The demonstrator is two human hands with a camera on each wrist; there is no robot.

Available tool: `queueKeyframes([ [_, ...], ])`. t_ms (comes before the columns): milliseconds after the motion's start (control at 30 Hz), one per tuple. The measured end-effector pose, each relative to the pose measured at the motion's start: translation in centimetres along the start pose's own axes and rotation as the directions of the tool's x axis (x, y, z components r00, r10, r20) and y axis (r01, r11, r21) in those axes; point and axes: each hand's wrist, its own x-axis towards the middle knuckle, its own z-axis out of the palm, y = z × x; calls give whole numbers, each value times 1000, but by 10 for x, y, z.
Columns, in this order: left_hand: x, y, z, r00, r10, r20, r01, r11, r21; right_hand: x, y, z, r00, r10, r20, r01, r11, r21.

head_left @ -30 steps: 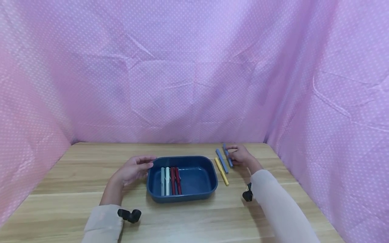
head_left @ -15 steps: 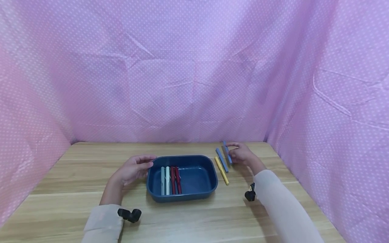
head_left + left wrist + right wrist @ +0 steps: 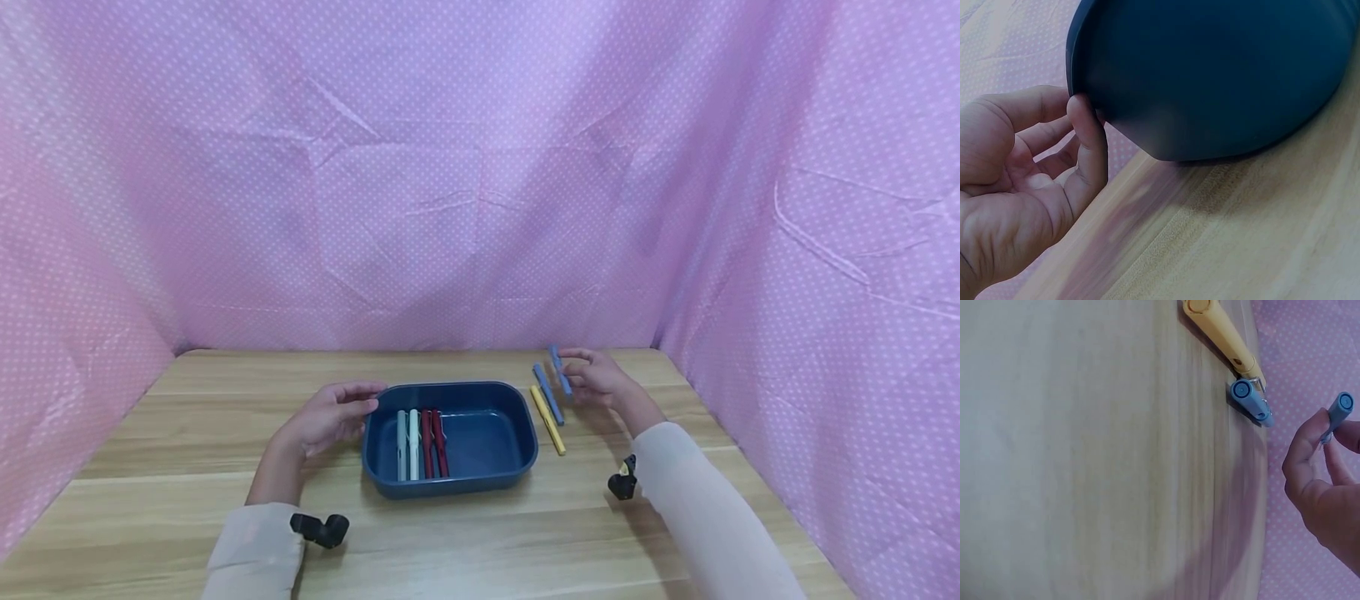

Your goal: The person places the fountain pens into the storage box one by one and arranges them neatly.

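one blue pen (image 3: pixel 560 371) is pinched by the fingers of the right hand (image 3: pixel 602 381), just right of a second blue pen (image 3: pixel 548 394), long axis slanting far left to near right; the left hand (image 3: pixel 330 419) pinches a dark blue tray (image 3: pixel 453 488) at its rim

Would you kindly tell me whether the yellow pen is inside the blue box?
It is out: the yellow pen lies on the table beside the box.
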Motion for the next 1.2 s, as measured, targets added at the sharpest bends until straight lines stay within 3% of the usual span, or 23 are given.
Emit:
queueKeyframes([
  [167, 0, 0, -1, 1000, 5, 5, -5, 1000, 3, -1, -2, 3, 999, -14, 47, 13, 1000, 27],
  [567, 2, -1, -1, 1000, 2, -1, -2, 1000, 10, -9, -7, 11, 998, -27, 57, 27, 1000, 6],
  [967, 1, -2, 1, 1000, -13, -16, 13, 1000, 4, -17, -17, 29, 988, -57, 146, 50, 997, 57],
  [1200, 1, -2, 2, 1000, -13, -11, 13, 1000, 4, -23, -20, 41, 985, -56, 165, 51, 998, 35],
])
